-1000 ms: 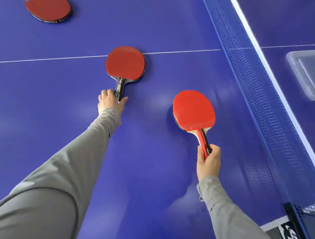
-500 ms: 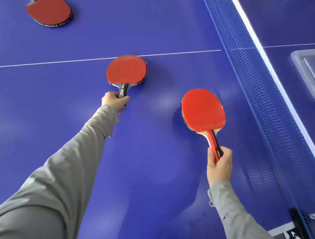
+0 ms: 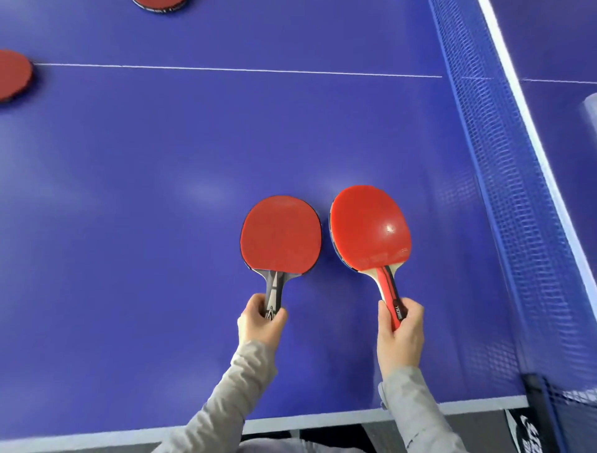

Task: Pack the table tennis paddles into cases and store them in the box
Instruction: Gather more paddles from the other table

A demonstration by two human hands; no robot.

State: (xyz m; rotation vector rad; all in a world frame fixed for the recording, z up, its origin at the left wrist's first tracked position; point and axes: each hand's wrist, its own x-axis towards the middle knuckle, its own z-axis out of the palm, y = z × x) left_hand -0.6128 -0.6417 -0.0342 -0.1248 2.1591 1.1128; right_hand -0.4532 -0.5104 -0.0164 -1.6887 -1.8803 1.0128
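Head view. Your left hand [image 3: 260, 325] is wrapped around the butt of a grey-handled paddle [image 3: 281, 234]; fingers curled shut on the handle, thumb along its right side. The red blade extends straight away from that grip, face up, over the blue table [image 3: 129, 210]. Whether the blade rests on the surface or hangs just above it cannot be told.

Your right hand [image 3: 400, 336] is clenched on the lower end of a red-handled paddle [image 3: 370, 228]; fingers folded over the handle, printed lettering on it showing between thumb and fingers. From this grip the blade runs up and slightly left, face up, glossy with a light spot. It looks raised and a little tilted, a dark edge showing along its left rim.

The two blades sit just beside each other, a narrow strip of table between them; no contact visible. Both grips are near the table's white front edge.

Far up-left of your left grip, a third paddle [image 3: 14, 74] lies on the table, cut by the frame edge. A fourth paddle [image 3: 160, 2] shows only as a sliver at the top edge, far above the left grip.

Right of your right grip, the blue net [image 3: 504, 194] runs diagonally. Beyond it, at the right frame edge, part of a pale translucent object [image 3: 590, 106]; cannot tell what it is.

Grey sleeves on both arms.
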